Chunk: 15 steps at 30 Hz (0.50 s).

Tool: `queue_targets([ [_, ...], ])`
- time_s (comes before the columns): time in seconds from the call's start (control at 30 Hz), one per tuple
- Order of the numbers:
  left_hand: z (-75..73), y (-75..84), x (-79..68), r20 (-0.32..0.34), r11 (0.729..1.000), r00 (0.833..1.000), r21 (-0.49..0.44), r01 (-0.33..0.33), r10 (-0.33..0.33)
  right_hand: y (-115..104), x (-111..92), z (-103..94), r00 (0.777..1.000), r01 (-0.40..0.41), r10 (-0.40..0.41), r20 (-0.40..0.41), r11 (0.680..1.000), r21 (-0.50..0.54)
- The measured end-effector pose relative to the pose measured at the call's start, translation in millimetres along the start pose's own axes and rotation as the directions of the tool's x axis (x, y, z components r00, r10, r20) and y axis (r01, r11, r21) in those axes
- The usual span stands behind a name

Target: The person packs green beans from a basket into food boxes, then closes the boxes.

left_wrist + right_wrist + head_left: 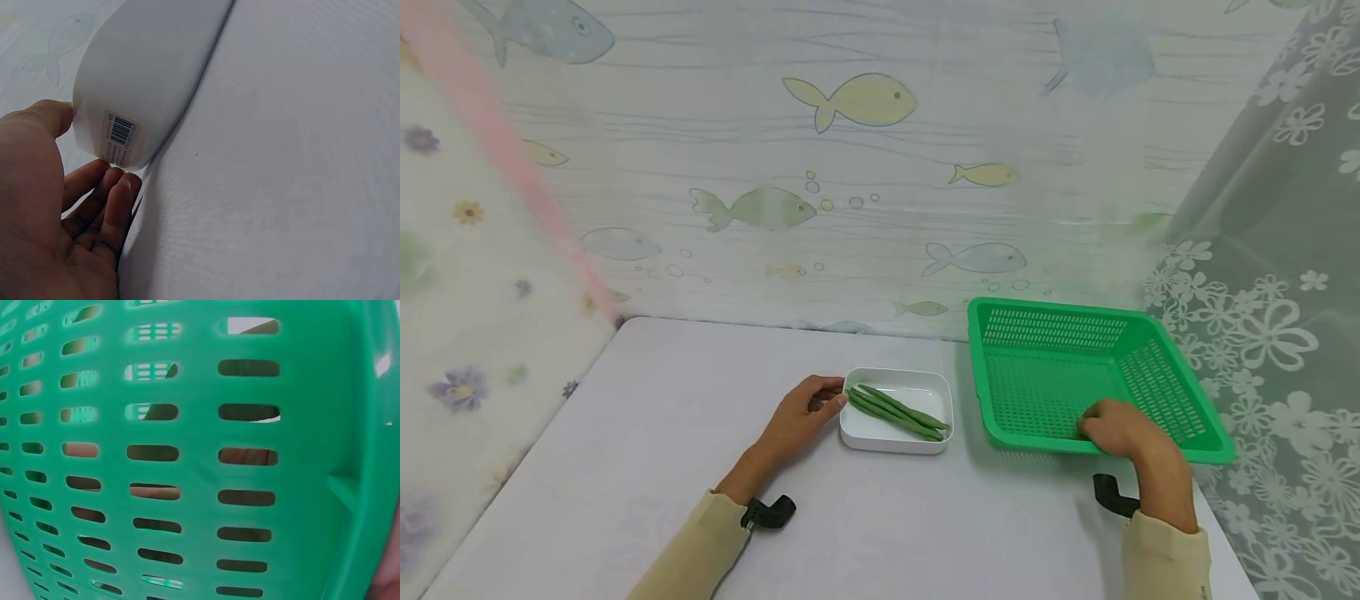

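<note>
A small white rectangular dish (895,445) stands mid-table with several green beans (895,412) lying lengthwise in it. My left hand (801,417) is at the dish's left end. In the left wrist view its thumb (55,117) touches the wall near the rim, and its relaxed fingertips meet the lower corner beside a barcode label (120,134). Over the near rim of a green slotted plastic basket (1045,375) reaches my right hand (1123,429), fingers curled down inside. Parts of those fingers show through the slots in the right wrist view; I cannot tell what they hold.
The table (662,400) has a white cover. Behind it hangs a fish-print curtain (865,250); a flower-print sheet (460,317) is on the left and sheer floral fabric (1262,333) on the right. The basket stands near the table's right edge.
</note>
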<state>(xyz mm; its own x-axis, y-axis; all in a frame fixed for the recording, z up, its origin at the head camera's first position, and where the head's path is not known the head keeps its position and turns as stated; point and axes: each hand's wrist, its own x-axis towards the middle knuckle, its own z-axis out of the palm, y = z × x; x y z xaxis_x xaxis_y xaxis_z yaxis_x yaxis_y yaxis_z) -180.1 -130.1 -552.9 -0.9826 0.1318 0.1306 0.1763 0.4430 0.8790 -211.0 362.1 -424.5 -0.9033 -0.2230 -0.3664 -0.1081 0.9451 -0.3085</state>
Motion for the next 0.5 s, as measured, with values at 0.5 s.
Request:
queue_targets([
  [0.5,-0.7,1.1,-0.5,0.001,1.0,1.0,0.0,-0.008,0.008,-0.7,0.0,-1.8,1.0,-0.006,0.006,0.006,1.0,-0.007],
])
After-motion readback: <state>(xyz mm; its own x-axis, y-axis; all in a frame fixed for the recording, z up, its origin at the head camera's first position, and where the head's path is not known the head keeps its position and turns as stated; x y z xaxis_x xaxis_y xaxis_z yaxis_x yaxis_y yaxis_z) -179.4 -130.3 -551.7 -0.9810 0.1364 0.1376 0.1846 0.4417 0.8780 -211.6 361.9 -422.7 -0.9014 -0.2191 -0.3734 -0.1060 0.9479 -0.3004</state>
